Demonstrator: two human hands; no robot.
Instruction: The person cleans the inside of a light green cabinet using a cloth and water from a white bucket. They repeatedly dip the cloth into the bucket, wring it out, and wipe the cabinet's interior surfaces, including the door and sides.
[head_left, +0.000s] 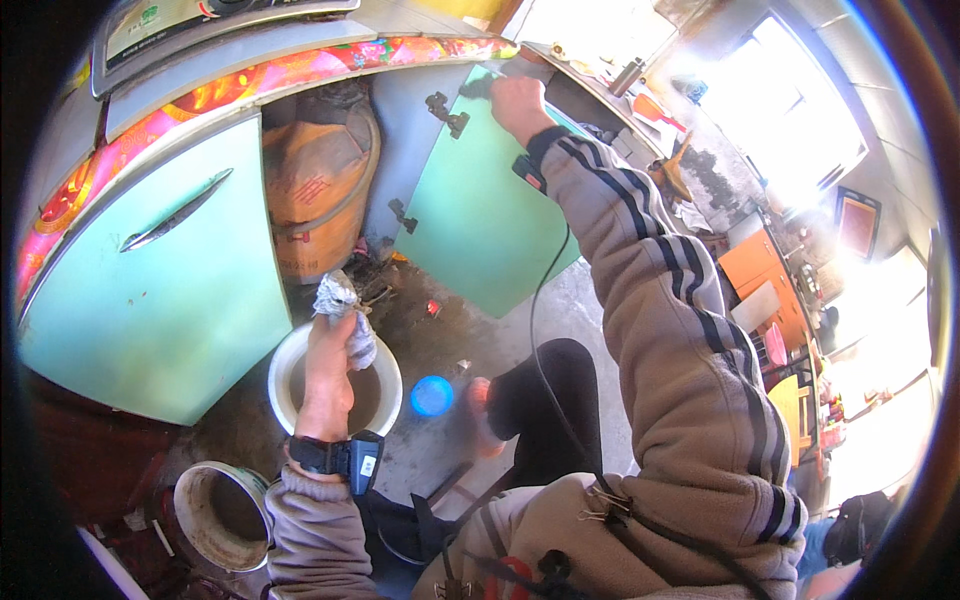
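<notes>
My left hand (330, 375) grips a crumpled grey-and-white cloth (337, 296) above a white bucket (279, 375) of murky water. My right hand (517, 109) is closed at the upper corner of an open pale-green cabinet door (487, 217). From its fingers a dark, fuzzy pad (475, 88) sticks out against the door; its exact kind is unclear. Two dark metal hinges (448, 115) show along the door's edge. Another green door (165, 277), with a long metal handle (176, 212), lies to the left of the cabinet opening.
An orange-brown sack (311, 195) stands inside the cabinet. On the floor are a blue round object (432, 396) and a second, dirty bucket (217, 517). A gas stove (217, 37) sits on the counter above. A black cable (534, 322) hangs below my right sleeve.
</notes>
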